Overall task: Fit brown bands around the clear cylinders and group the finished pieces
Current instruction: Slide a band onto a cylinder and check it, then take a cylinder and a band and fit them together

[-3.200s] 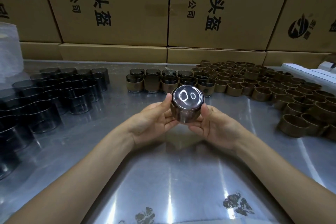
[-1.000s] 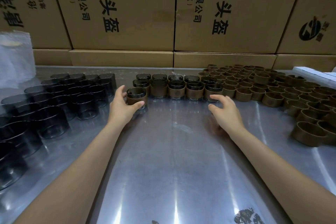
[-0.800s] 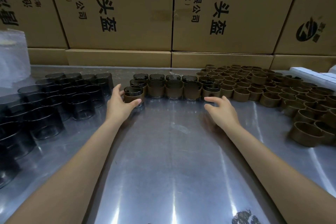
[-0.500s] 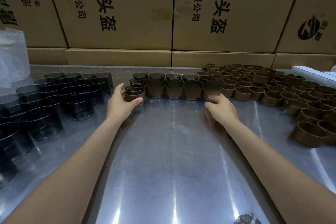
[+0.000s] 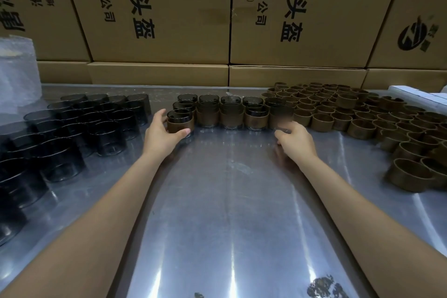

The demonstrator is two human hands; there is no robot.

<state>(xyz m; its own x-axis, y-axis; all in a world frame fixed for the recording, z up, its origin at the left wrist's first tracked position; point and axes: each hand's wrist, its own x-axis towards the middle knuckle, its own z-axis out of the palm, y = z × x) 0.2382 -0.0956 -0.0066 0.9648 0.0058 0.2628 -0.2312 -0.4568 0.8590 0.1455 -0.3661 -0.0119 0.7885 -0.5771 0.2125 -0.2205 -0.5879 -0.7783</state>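
A banded clear cylinder (image 5: 180, 120) stands at the left end of the finished group (image 5: 231, 113) on the metal table (image 5: 229, 201). My left hand (image 5: 162, 135) grips it, thumb in front and fingers behind. My right hand (image 5: 294, 141) touches the base of the rightmost banded cylinder (image 5: 280, 116) in that group; its fingers are curled against the cylinder's lower edge. Bare dark clear cylinders (image 5: 79, 126) crowd the left side. Loose brown bands (image 5: 362, 116) lie in a heap on the right.
Cardboard boxes (image 5: 217, 19) wall off the back of the table. A roll of bubble wrap (image 5: 17, 68) stands at the far left. White blocks (image 5: 418, 97) lie at the far right. Dark stains (image 5: 324, 285) mark the table's near edge.
The banded cylinder held in both hands was set down at the left end of the group. My right hand moved forward to the group's right end and touched its last cylinder.
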